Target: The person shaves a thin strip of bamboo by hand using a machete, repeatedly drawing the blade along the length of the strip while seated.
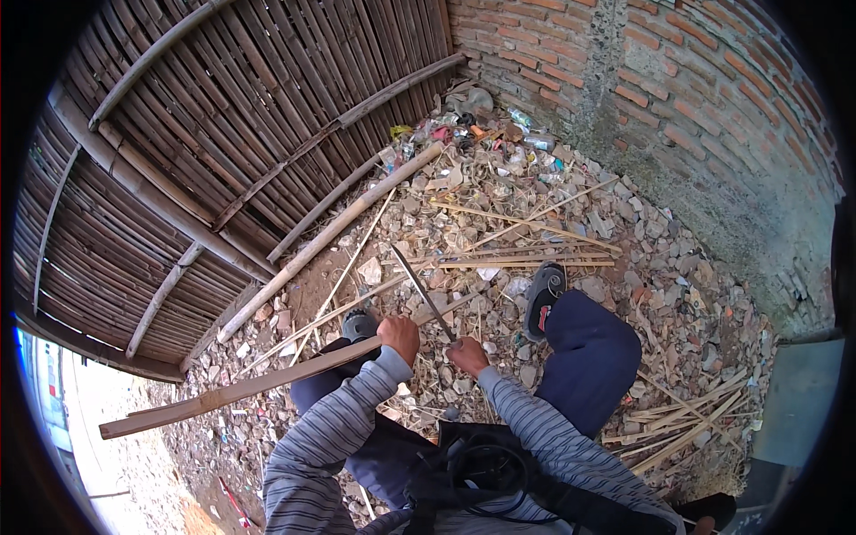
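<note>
My left hand point(399, 338) is closed around a long split bamboo piece point(236, 390). The bamboo slants from the lower left, across my left leg, to a thinner end between my feet. In my right hand point(467, 356) is the handle of a long narrow knife point(418, 284). Its dark blade points up and to the left, crossing the bamboo just right of my left hand. Whether the edge touches the bamboo I cannot tell. My fingers hide most of the knife handle.
Several thin bamboo strips point(526, 260) lie on the rubble ahead, more strips point(687, 423) at the right. A bamboo pole point(332, 241) rests along the bamboo fence point(294, 98) at left. A brick wall point(660, 80) rises behind litter point(499, 134). My shoes point(542, 303) flank the work.
</note>
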Tool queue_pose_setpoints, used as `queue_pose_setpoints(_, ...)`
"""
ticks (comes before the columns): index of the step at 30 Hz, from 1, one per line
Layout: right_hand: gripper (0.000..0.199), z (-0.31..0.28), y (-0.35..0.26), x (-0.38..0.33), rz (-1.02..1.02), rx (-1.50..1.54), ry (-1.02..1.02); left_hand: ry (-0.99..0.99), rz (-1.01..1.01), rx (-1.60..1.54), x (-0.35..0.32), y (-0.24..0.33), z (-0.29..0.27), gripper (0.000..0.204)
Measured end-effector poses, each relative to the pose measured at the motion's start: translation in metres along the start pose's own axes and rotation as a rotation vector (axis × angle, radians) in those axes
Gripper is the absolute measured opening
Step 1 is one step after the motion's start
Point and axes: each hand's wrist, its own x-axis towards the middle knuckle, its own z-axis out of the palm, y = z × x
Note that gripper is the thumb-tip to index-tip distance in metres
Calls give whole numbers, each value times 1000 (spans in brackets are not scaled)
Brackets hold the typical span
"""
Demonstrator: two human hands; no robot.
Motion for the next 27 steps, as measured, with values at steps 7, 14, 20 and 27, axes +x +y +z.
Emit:
queue_pose_setpoints(7,34,7,-9,-15,43,64,-46,-39,26,-15,-16,-3,-20,18)
queue_pose_setpoints(14,28,-1,-14,-29,96,116,-76,0,25,-21,-20,6,3,18)
queue_pose_setpoints(20,28,-2,-33,-39,75,139,-80,100,5,-16,-35,14,-3,18)
queue_pose_setpoints(27,32,-16,-10,-23,192,336,-271,158,-3,-78,-36,18,-28,19)
